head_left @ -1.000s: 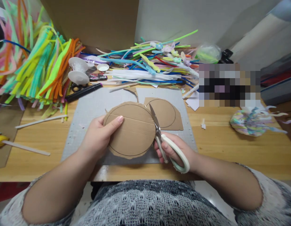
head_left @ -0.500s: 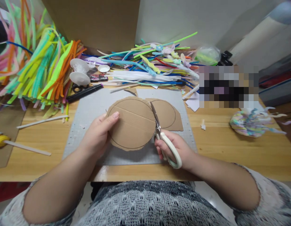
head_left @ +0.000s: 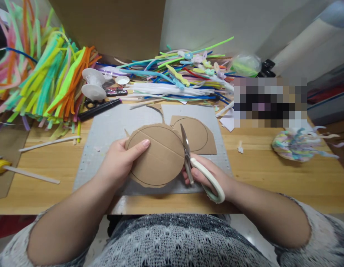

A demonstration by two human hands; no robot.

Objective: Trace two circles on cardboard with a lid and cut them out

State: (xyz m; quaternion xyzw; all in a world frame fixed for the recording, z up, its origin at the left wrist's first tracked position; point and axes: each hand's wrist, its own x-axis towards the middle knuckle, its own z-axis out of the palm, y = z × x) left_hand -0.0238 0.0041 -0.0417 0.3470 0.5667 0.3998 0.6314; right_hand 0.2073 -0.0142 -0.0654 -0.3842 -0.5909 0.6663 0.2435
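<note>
My left hand (head_left: 123, 157) grips the left side of a roughly round piece of cardboard (head_left: 157, 155), thumb on top and fingers hidden beneath. A dark circle is drawn on it near the rim, and a crease runs across its upper part. At its right edge, my right hand (head_left: 203, 172) holds scissors (head_left: 206, 178) with white handles. The blades are spread and point away from me, touching or close to the cardboard's edge. Behind lies a second cardboard piece (head_left: 192, 135), with a circle drawn on it, flat on the grey cutting mat (head_left: 99, 126).
Bundles of coloured pipe cleaners (head_left: 46, 81) fill the back left, and more loose ones (head_left: 172, 89) lie along the back. A white spool (head_left: 93, 91) and a black marker (head_left: 101, 110) are near them. A cardboard scrap (head_left: 157, 108) rests on the mat; a pastel fuzzy bundle (head_left: 292, 145) sits right.
The round cardboard has come slightly towards me and turned a little in my left hand. The scissors' blades have spread wider, with the handles shifted slightly right and down.
</note>
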